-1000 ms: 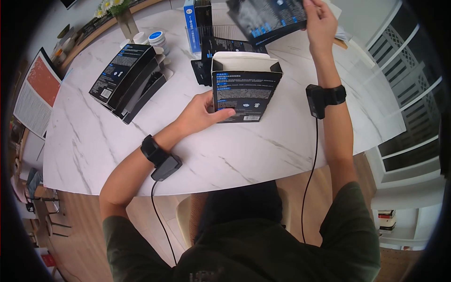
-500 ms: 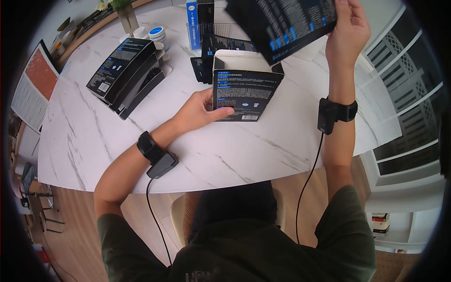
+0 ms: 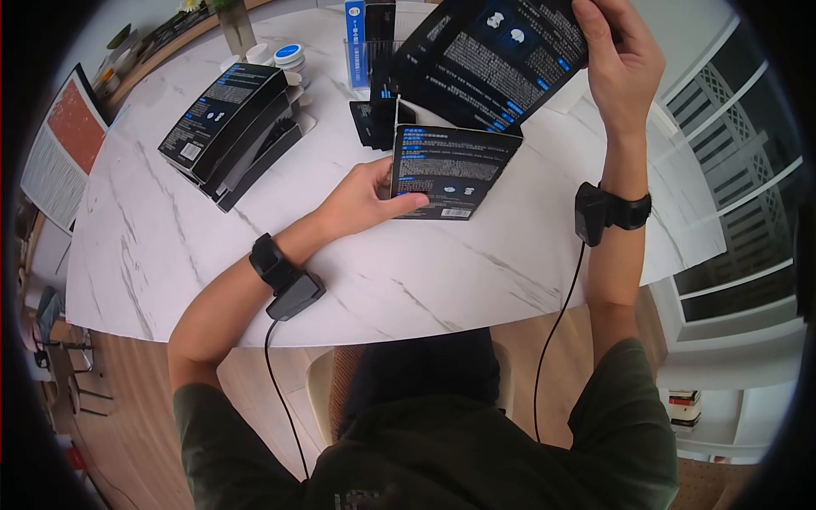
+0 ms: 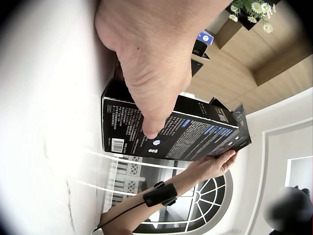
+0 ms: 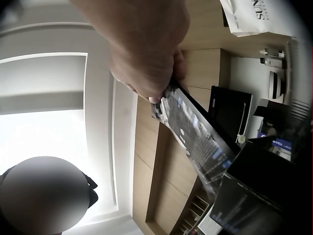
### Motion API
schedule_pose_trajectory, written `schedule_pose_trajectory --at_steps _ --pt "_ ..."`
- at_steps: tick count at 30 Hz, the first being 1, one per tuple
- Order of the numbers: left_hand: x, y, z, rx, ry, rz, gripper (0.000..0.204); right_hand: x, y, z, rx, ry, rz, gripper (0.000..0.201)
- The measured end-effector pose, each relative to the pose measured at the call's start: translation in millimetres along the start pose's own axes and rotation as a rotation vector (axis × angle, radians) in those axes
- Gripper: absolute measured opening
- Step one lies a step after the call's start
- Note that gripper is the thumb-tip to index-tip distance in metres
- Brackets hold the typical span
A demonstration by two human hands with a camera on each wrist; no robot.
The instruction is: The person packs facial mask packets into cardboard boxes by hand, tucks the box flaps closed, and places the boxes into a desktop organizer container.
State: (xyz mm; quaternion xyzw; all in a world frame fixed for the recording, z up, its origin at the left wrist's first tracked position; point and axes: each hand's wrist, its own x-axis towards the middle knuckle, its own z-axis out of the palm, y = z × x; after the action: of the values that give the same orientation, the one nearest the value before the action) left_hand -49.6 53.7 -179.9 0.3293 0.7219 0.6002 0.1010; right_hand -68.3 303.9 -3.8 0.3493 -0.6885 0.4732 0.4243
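A black printed box (image 3: 446, 170) stands upright on the marble-patterned table, its top open. My left hand (image 3: 361, 200) grips it low on its left side, thumb across the printed front; the left wrist view shows that thumb (image 4: 154, 122) too, while the other fingers are mostly hidden. Above the box's back, my right hand (image 3: 627, 72) pinches flat black pouches (image 3: 501, 64) by their upper right corner. They overlap each other and slant down, their lower edge at the box's opening. In the right wrist view the pouches (image 5: 195, 139) point toward the box (image 5: 259, 188).
Black boxes (image 3: 225, 119) lie stacked at the left, flaps open. Behind them are white jars (image 3: 290, 58) and a vase (image 3: 235, 30) of flowers. A blue box (image 3: 357, 51) stands in a clear holder at the back, near more black pouches (image 3: 371, 123) on the table.
My right hand has swung right and toward me, bringing the pouches from the far side to the box's opening. My left hand keeps its hold on the box.
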Motion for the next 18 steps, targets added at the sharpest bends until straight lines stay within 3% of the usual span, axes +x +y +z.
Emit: schedule_pose_trajectory --at_steps 10,18 --pt "0 1 0 0.015 -0.003 -0.020 0.034 0 -18 -11 0.029 -0.129 -0.090 0.019" --pt "0 2 0 0.021 -0.002 -0.043 0.033 0 -16 -11 0.038 -0.152 -0.023 0.021"
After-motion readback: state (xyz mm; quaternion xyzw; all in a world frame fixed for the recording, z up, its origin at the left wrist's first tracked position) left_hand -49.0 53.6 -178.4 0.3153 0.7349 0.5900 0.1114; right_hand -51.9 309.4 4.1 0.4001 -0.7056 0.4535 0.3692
